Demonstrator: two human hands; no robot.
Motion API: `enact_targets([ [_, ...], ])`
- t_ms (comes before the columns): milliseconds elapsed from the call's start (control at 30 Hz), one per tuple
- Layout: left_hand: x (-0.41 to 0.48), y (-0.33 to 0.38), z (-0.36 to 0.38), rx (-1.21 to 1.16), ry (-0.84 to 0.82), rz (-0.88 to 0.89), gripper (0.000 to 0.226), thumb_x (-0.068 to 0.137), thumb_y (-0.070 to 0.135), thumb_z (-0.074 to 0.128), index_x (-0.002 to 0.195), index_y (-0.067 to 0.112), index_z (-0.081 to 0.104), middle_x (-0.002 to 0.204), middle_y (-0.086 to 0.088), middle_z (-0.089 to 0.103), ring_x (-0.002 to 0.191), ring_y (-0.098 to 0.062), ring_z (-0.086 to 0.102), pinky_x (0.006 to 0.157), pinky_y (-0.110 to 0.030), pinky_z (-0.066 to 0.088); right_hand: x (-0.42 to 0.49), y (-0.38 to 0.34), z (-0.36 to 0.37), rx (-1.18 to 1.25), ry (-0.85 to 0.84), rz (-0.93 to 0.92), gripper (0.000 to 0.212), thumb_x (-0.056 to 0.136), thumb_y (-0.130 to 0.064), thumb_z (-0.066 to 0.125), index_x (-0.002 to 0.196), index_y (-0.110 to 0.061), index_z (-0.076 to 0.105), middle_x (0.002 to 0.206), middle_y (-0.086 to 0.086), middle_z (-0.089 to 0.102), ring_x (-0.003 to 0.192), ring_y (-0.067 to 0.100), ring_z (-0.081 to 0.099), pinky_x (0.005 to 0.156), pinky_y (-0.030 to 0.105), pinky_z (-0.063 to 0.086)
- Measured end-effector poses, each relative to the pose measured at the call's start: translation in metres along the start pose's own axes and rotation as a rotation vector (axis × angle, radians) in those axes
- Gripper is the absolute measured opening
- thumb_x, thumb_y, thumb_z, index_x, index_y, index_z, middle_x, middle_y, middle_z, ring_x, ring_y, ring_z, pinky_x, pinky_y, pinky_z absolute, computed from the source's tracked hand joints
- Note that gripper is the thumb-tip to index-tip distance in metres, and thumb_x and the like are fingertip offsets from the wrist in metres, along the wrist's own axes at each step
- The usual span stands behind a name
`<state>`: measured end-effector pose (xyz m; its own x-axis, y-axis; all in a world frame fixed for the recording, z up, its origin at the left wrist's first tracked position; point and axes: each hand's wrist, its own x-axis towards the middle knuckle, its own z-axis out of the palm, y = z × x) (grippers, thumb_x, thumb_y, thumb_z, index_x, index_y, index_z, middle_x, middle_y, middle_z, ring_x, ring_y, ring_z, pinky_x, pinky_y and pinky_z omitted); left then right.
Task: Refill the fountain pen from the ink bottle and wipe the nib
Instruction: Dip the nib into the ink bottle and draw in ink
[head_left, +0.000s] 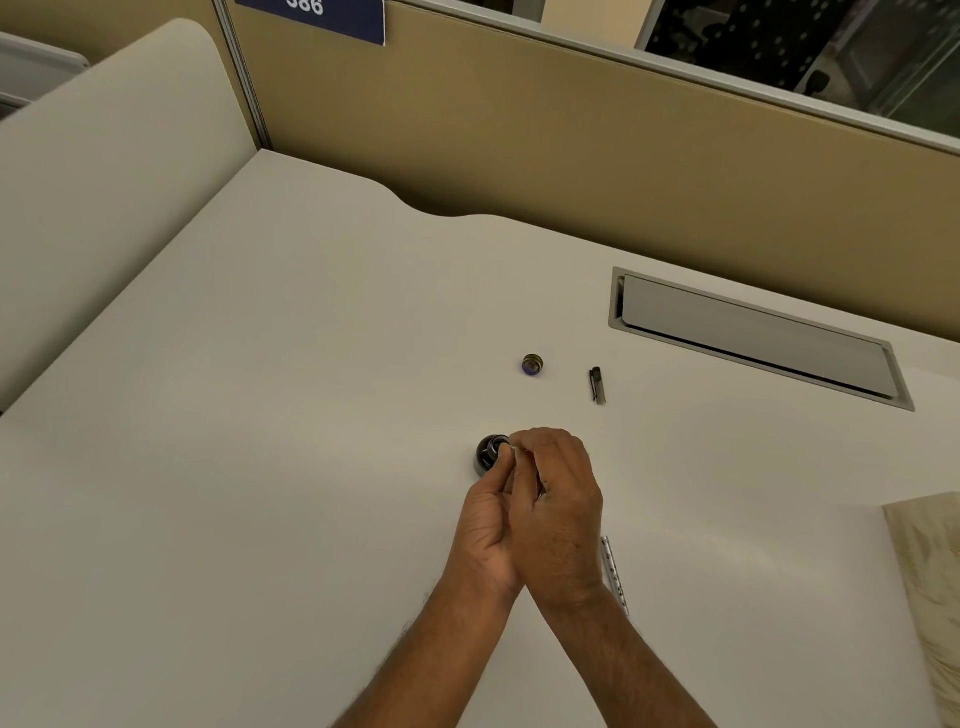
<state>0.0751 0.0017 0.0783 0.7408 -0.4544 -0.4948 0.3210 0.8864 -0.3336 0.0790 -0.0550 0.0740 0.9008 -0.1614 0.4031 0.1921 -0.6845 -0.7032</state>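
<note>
The left hand and right hand pinch a pale piece over the bottle. Its lid lies beyond.

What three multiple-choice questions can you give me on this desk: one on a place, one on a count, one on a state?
1. Where is the bottle cap?
A. Screwed on the ink bottle
B. On the desk, left of the pen cap
C. On the cloth at the desk's edge

2. How many caps lie loose on the desk?
A. One
B. Two
C. Four

3. The ink bottle is:
A. Open
B. Capped
C. Lying on its side

Answers:
1 B: it sits on the bare desk beyond the bottle, apart from it.
2 B: only the bottle cap and the pen cap.
3 A: its mouth shows bare, next to the left hand and right hand, which together pinch a small pale part.
</note>
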Motion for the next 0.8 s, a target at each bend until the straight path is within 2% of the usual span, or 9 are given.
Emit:
enact_targets([
  [67,0.001,0.0,-0.001,-0.038,-0.016,-0.012,0.046,0.046,-0.018,0.091,0.088,-0.008,0.075,0.076,-0.018,0.073,0.065,-0.033,0.075,0.057,-0.042,0.064,0.0,0.0,-0.001,0.003,-0.012,-0.005,0.021,0.091,0.005,0.056,0.097,-0.008,0.072,0.095,0.001,0.068,0.09,0.014,0.062,0.082,0.025,0.053],
  [167,0.002,-0.002,0.0,-0.017,0.038,-0.011,0.008,0.081,0.002,0.075,0.085,-0.005,0.075,0.074,-0.014,0.072,0.062,-0.028,0.074,0.059,-0.039,0.065,-0.001,-0.002,-0.001,-0.002,-0.01,0.003,0.019,0.092,0.003,0.058,0.099,-0.008,0.072,0.097,0.0,0.068,0.092,0.013,0.062,0.083,0.025,0.054],
  [233,0.007,0.0,-0.004,0.005,0.102,-0.026,0.029,0.095,0.016,0.06,0.081,-0.005,0.075,0.072,-0.013,0.072,0.06,-0.026,0.074,0.057,-0.035,0.064,-0.001,-0.002,-0.001,-0.016,0.01,0.018,0.014,0.093,0.0,0.061,0.099,-0.008,0.072,0.097,0.0,0.068,0.092,0.014,0.062,0.082,0.027,0.054],
  [333,0.004,0.0,0.0,0.007,0.083,-0.021,0.012,0.078,0.003,0.078,0.084,-0.006,0.075,0.076,-0.015,0.073,0.064,-0.029,0.075,0.059,-0.037,0.065,0.0,-0.002,-0.001,-0.016,0.024,0.015,0.014,0.094,-0.007,0.058,0.097,-0.007,0.072,0.095,0.0,0.068,0.089,0.016,0.062,0.079,0.03,0.055],
  [433,0.007,0.003,-0.004,-0.016,0.011,-0.064,0.05,0.047,-0.016,0.092,0.093,-0.006,0.074,0.083,-0.016,0.073,0.076,-0.028,0.075,0.074,-0.035,0.064,0.0,-0.002,-0.001,-0.025,0.018,0.005,0.015,0.094,-0.004,0.058,0.097,-0.007,0.072,0.094,0.0,0.067,0.088,0.015,0.061,0.079,0.028,0.054],
  [567,0.003,0.0,-0.007,0.056,0.062,-0.063,0.037,0.066,-0.018,0.082,0.099,-0.006,0.07,0.084,-0.015,0.069,0.092,-0.006,0.06,0.104,-0.011,0.041,-0.001,-0.002,-0.001,-0.025,0.019,-0.005,0.016,0.093,0.002,0.058,0.095,-0.008,0.071,0.092,0.0,0.067,0.088,0.015,0.06,0.08,0.023,0.052],
  [633,-0.012,-0.002,0.001,0.619,0.143,0.169,0.015,0.099,0.007,0.059,0.113,0.006,0.059,0.093,0.0,0.065,0.084,0.003,0.065,0.091,-0.007,0.048,-0.001,-0.002,0.0,-0.022,0.02,-0.003,0.02,0.091,0.008,0.06,0.095,-0.008,0.071,0.092,0.0,0.066,0.088,0.014,0.059,0.081,0.017,0.049],
  [700,-0.017,-0.005,0.001,0.929,0.093,0.346,0.02,0.109,0.024,0.037,0.118,0.013,0.05,0.097,0.009,0.06,0.075,0.01,0.067,0.078,-0.009,0.052,-0.001,-0.002,0.0,-0.025,0.018,-0.004,0.023,0.09,0.012,0.06,0.095,-0.008,0.071,0.093,0.0,0.066,0.088,0.014,0.059,0.083,0.012,0.046],
  [800,-0.01,-0.001,0.001,0.631,0.062,0.206,0.033,0.109,0.028,0.039,0.104,0.006,0.064,0.086,0.007,0.069,0.07,0.001,0.071,0.071,-0.015,0.057,-0.001,-0.004,0.001,-0.012,0.008,0.013,0.023,0.09,0.012,0.058,0.095,-0.007,0.071,0.094,0.001,0.066,0.089,0.013,0.059,0.083,0.011,0.045],
])
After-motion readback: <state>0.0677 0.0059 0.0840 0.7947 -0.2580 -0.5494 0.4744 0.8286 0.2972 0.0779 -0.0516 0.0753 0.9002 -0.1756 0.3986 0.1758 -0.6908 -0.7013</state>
